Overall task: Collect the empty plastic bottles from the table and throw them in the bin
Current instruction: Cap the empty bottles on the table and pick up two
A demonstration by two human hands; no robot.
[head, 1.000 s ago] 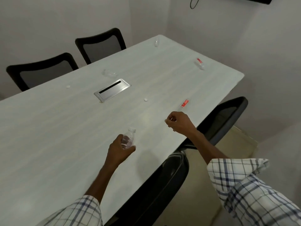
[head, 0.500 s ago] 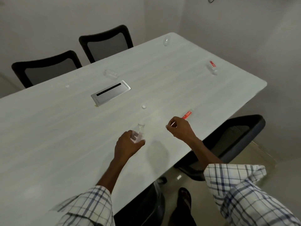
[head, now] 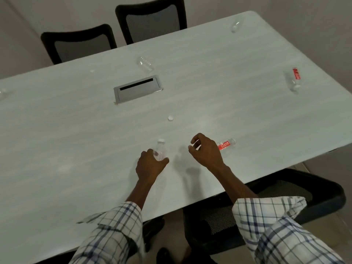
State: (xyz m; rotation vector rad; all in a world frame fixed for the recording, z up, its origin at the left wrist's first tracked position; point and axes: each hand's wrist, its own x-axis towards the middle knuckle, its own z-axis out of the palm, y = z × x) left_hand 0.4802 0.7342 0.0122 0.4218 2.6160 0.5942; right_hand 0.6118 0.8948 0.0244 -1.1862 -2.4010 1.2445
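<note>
A: Left hand point(head: 150, 164) is wrapped around a small clear bottle point(head: 160, 150), white cap on, neck pointing away from the person, held over the pale table point(head: 76, 141).

B: And the right hand point(head: 206, 152)?

A: It hovers just beside it, fingers curled, thumb and forefinger close together. From here I cannot tell whether anything is pinched between them. Right behind its knuckles a red-labelled bottle point(head: 225, 144) lies on its side near the table's near edge; the hand covers one end, and contact is hard to judge.

B: What else is out there?

A: A loose white cap point(head: 170, 118) sits beyond the hands, toward the grey cable hatch point(head: 138, 89) in the middle. Past the hatch a clear bottle point(head: 144, 63) lies flat. Far right, another lying bottle with a red label point(head: 293, 79). At the far corner, one more clear one point(head: 236, 26), rather blurred. A second cap point(head: 92, 71) rests near the far edge, in front of two black mesh chairs point(head: 150, 20).

B: Near side?

A: One black chair point(head: 314, 191) tucked under the table edge, checked sleeves point(head: 276, 225) in the foreground.
</note>
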